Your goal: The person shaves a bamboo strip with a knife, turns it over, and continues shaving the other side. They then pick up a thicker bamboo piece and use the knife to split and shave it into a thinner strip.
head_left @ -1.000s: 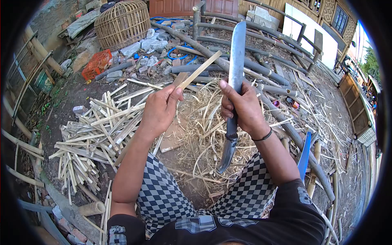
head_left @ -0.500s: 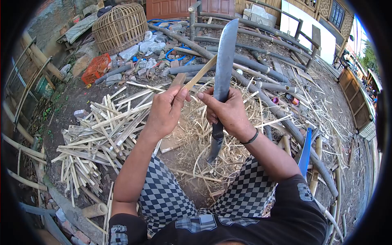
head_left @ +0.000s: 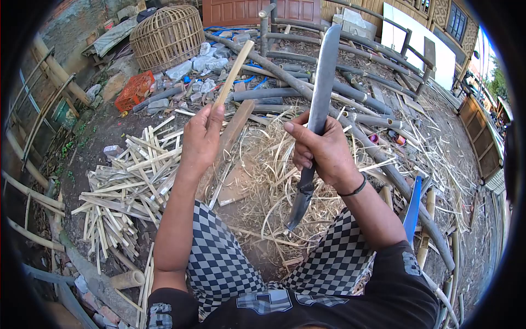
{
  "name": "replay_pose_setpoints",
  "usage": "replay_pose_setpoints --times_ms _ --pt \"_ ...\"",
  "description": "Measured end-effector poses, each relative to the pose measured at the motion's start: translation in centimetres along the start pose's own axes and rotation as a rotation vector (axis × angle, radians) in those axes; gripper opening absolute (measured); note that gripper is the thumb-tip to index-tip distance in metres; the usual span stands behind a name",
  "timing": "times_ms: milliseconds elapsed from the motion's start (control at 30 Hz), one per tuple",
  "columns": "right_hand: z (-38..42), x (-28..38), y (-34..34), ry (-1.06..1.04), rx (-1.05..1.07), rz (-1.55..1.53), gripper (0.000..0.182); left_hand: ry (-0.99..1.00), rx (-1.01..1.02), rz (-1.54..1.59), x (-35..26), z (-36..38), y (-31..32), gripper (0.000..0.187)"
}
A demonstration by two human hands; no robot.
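My left hand (head_left: pixel 200 140) is closed on the lower part of a bamboo strip (head_left: pixel 234 72), which points up and tilts to the right. In my right hand (head_left: pixel 326 149) is a machete (head_left: pixel 324 77), its broad blade upright and its dark handle (head_left: pixel 300 204) running down below my fist. Blade and strip are apart. Beneath my left hand a wooden board (head_left: pixel 235 127) slants over the ground. Between my knees lies a heap of thin bamboo shavings (head_left: pixel 268 181). A pile of split bamboo strips (head_left: pixel 123 192) lies to the left of my left forearm.
A blue saw (head_left: pixel 412 211) leans beside my right elbow. Long bamboo poles (head_left: pixel 383 159) cross the ground on the right. Further off are an orange crate (head_left: pixel 135 90), a woven bamboo cage (head_left: pixel 167 38), broken stones (head_left: pixel 205 66) and a bamboo rail (head_left: pixel 350 46).
My left hand has moved left with the bamboo strip, away from the blade. My right hand has shifted slightly right with the machete. More of the wooden board shows.
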State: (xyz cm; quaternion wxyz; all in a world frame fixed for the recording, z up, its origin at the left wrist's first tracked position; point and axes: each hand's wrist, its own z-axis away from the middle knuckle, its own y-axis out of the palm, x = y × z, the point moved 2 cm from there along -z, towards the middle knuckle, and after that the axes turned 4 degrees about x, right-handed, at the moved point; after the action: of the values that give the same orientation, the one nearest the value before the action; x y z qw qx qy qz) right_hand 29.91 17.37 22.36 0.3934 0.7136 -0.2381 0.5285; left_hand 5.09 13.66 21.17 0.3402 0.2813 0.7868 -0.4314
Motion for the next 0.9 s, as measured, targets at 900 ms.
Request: replay_pose_setpoints --times_ms 900 --pt "-0.8 -0.8 -0.2 0.091 0.012 -0.041 0.036 0.064 0.233 0.413 0.1 0.5 0.2 0.055"
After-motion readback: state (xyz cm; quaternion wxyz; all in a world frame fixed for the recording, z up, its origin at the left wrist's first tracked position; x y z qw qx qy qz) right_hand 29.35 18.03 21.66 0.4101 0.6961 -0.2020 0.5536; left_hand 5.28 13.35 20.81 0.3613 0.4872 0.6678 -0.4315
